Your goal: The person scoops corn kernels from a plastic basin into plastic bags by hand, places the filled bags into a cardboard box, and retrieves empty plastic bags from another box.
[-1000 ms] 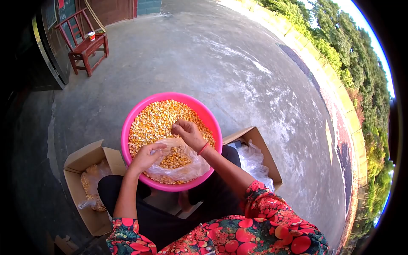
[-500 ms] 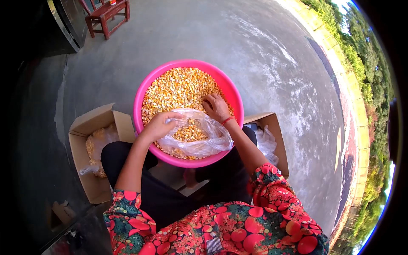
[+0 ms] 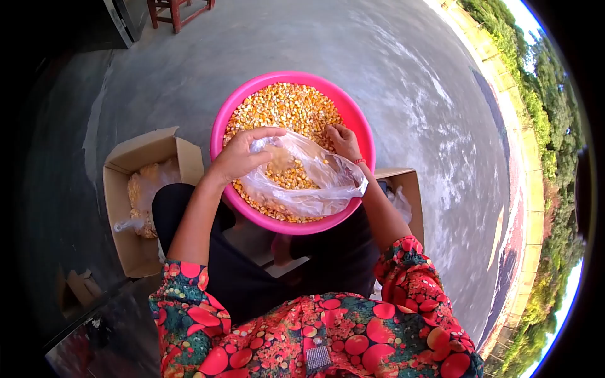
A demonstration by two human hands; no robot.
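A pink basin (image 3: pixel 364 120) full of yellow corn kernels (image 3: pixel 283 104) sits in front of my knees. Inside it, on the kernels, lies a clear plastic bag (image 3: pixel 328 196) with its mouth open and some corn in it. My left hand (image 3: pixel 242 153) grips the bag's left rim, thumb and fingers on the film. Beyond the bag's right side, my right hand (image 3: pixel 344 142) is curled at the kernels, its fingers closed on some corn; the fingertips are partly hidden. A red bracelet (image 3: pixel 359 161) circles the right wrist.
To the left, a cardboard box (image 3: pixel 135 252) contains bagged corn (image 3: pixel 142 201). Another cardboard box (image 3: pixel 413 195) with clear plastic bags (image 3: pixel 399 205) stands by my right knee. A red wooden chair (image 3: pixel 175 16) is on the concrete floor (image 3: pixel 435 157) at the far left.
The view has shifted, so the basin and boxes sit higher. My right hand has drawn slightly right and its fingers have curled in. The bag's left rim is pulled up more by my left hand.
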